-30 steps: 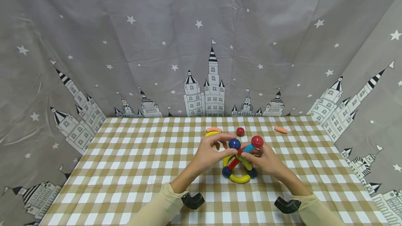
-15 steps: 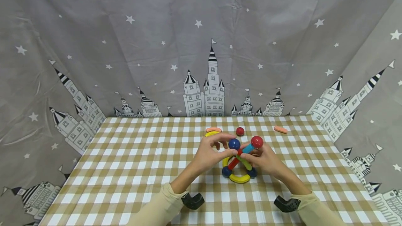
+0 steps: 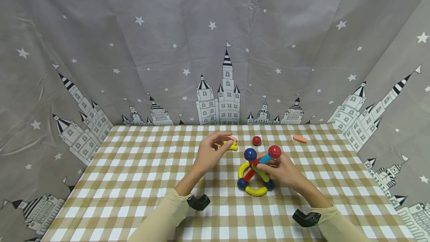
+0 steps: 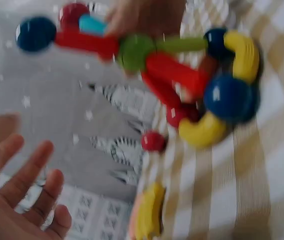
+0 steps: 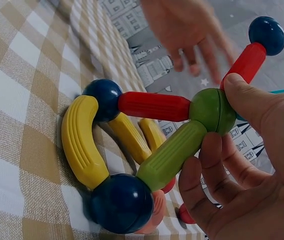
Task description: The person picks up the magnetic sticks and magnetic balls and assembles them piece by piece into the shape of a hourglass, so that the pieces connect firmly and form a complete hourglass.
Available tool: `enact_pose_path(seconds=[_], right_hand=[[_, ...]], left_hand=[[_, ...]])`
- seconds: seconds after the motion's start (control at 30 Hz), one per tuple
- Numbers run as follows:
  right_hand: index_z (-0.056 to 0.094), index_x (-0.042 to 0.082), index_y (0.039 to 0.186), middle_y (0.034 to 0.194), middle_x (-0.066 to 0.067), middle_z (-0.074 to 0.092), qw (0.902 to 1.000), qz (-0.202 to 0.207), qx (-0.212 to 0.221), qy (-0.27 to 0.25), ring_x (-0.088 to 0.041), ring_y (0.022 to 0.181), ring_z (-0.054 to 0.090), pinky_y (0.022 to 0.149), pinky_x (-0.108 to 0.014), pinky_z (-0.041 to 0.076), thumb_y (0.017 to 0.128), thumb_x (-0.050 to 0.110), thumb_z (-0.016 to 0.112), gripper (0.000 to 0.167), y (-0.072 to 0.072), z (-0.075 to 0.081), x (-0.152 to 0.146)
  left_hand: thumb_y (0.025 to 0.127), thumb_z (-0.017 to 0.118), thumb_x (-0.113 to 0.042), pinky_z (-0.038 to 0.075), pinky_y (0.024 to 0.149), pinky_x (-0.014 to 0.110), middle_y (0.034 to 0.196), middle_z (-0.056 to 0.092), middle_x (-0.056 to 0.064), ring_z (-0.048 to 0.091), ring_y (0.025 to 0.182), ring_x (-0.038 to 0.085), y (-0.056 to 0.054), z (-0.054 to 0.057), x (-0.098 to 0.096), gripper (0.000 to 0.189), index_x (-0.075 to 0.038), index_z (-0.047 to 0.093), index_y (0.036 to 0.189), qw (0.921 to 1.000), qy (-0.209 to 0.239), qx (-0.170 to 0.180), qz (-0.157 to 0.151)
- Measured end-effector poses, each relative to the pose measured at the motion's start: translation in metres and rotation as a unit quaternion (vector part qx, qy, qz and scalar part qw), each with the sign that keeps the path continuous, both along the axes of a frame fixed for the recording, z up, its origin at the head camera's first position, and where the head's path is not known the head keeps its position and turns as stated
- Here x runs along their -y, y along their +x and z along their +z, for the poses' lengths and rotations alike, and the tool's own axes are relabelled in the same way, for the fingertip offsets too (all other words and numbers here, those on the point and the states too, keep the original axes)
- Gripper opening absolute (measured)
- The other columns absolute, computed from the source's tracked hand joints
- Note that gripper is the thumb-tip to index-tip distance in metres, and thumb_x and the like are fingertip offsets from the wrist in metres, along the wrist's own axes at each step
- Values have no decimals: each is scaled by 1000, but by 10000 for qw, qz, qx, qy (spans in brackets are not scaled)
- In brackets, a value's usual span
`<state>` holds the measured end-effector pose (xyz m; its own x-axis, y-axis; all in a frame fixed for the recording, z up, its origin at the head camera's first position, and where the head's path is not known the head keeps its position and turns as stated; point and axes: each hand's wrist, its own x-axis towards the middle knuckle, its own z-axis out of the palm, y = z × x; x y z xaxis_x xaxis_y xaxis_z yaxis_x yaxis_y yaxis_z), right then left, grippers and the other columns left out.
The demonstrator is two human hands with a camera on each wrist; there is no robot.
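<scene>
A ball-and-stick building toy [image 3: 256,191] stands on the checked cloth, its ring base made of yellow curved sticks and balls. Red and green sticks lean up from it to a green ball [image 5: 207,110]. Above that, a red stick carries a blue ball [image 3: 250,154] and a light-blue stick carries a red ball [image 3: 274,152]. My right hand [image 3: 283,169] pinches the toy at the green ball, thumb against the upper red stick. To the left, my left hand [image 3: 209,152] is off the toy with fingers loosely bent, close to loose yellow curved sticks [image 3: 229,145] it partly hides.
Behind the toy lies a loose red ball [image 3: 256,140]. A straight orange stick [image 3: 300,138] lies at the back right, and another orange piece [image 3: 233,138] beside the yellow ones. A grey castle-print curtain [image 3: 154,66] hangs behind the table.
My left hand has let go near the upper blue ball and moved left toward the loose yellow sticks. The blue ball stays up on its stick; my right hand has hardly moved.
</scene>
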<state>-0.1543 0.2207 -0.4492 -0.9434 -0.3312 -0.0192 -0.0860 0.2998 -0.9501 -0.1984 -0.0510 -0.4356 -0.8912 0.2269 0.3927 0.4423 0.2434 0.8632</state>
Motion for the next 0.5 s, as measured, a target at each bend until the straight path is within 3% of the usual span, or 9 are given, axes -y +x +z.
enact_pose_path(seconds=[0.13,0.33,0.5], right_hand=[[64,3,125,115,-16,70,10000,34,1,-22,-30,90,63,69,-34,55,95,25,75,39,1,0,-1],[64,3,125,122,-18,68,9999,114,-95,-48,-32,92,64,72,-35,56,96,25,75,38,-1,-2,-1],[65,4,124,120,-17,69,9999,81,-76,-42,-31,88,64,68,-35,56,95,24,75,36,-1,-1,0]], left_hand=[[91,78,-10,49,69,31,103,77,10,64,79,23,-15,-14,7,28,-7,74,118,9971,-599,152,439],[89,80,-9,52,73,34,107,75,13,65,87,25,-31,-36,7,27,-3,74,114,9840,-1533,588,694],[86,82,-13,54,82,40,105,75,10,69,94,26,-38,-44,-1,28,-5,75,112,9707,-2245,267,819]])
